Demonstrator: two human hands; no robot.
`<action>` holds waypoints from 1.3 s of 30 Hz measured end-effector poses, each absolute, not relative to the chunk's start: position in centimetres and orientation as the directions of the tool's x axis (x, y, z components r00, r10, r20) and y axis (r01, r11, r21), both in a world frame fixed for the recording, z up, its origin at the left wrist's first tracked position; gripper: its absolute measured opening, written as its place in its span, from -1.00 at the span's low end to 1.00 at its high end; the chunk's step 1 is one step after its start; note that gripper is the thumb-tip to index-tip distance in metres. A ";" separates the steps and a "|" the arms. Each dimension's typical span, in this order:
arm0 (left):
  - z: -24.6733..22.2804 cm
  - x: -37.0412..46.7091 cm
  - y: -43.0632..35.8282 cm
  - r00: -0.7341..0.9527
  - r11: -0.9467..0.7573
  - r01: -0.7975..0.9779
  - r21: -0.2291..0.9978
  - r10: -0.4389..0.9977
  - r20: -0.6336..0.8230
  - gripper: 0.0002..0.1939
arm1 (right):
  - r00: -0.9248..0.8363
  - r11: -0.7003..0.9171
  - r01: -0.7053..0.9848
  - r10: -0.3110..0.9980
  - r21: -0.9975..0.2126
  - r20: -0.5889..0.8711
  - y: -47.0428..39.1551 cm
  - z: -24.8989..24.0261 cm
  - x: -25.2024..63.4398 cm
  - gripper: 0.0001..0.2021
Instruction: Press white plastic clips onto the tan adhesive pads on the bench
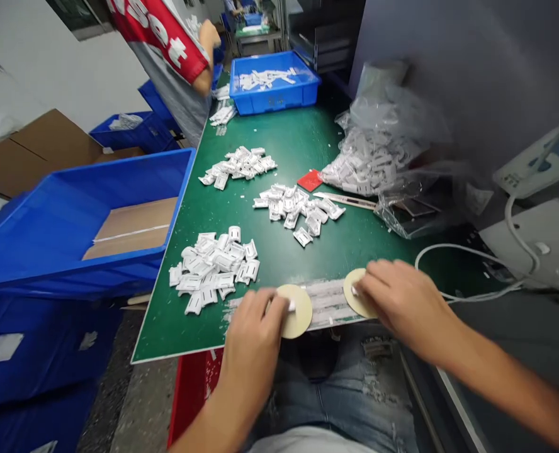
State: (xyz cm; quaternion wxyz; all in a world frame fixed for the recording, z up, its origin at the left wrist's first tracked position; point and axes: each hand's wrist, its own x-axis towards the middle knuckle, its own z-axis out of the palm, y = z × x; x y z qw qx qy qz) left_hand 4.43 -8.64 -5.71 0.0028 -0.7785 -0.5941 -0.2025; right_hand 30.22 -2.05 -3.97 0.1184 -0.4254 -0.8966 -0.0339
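My left hand (255,324) is closed, thumb and fingers pinched on a small white plastic piece (291,305) at the face of a round pale-yellow disc (301,319). My right hand (395,289) pinches another small white piece (354,290) over a second pale-yellow disc (357,305). Whether the pieces are fixed to the discs, I cannot tell. Both discs are by the near table edge, over a white-scuffed strip (329,299). Left of them lies a pile of curved, slotted white plastic parts (213,264). Farther back are two more piles, one central (291,204), one left (239,165).
A clear bag of white parts (369,157), a red square (310,180) and a slim cutter-like tool (348,200) lie right on the green table (279,258). A blue tray (274,100) stands behind. White cables (478,248) loop right; a large blue bin (62,195) adjoins left. Another person stands far left.
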 end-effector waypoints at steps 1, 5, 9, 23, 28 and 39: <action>-5.7 4.5 -8.6 0.206 -0.296 0.923 0.246 0.919 0.336 -0.79 | -0.613 0.642 0.765 0.751 -0.052 0.245 -2.1 -3.9 30.2 -0.76; -5.8 4.6 -8.5 0.182 -0.270 0.935 0.231 0.922 0.343 -0.84 | -0.619 0.643 0.765 0.750 -0.037 0.232 -2.4 -3.8 30.3 -0.79; -5.9 4.7 -8.4 0.178 -0.273 0.928 0.252 0.922 0.344 -0.80 | -0.631 0.657 0.752 0.741 -0.054 0.232 -2.2 -4.1 30.5 -0.78; -3.9 0.3 -11.9 -0.375 0.146 0.448 0.882 0.926 0.037 -0.68 | -0.184 0.212 0.639 0.976 -0.739 0.120 -6.6 -4.3 33.1 -0.75; -3.0 3.4 -8.1 -0.325 0.168 0.133 0.977 0.938 -0.117 -0.65 | -0.165 0.086 0.455 0.986 -0.886 0.011 -3.8 -6.0 31.5 -0.83; -7.2 2.5 -9.4 0.166 -0.339 0.811 0.477 0.915 0.368 -0.79 | -0.506 0.603 0.759 0.784 -0.245 0.360 -4.9 -5.3 31.1 -0.82</action>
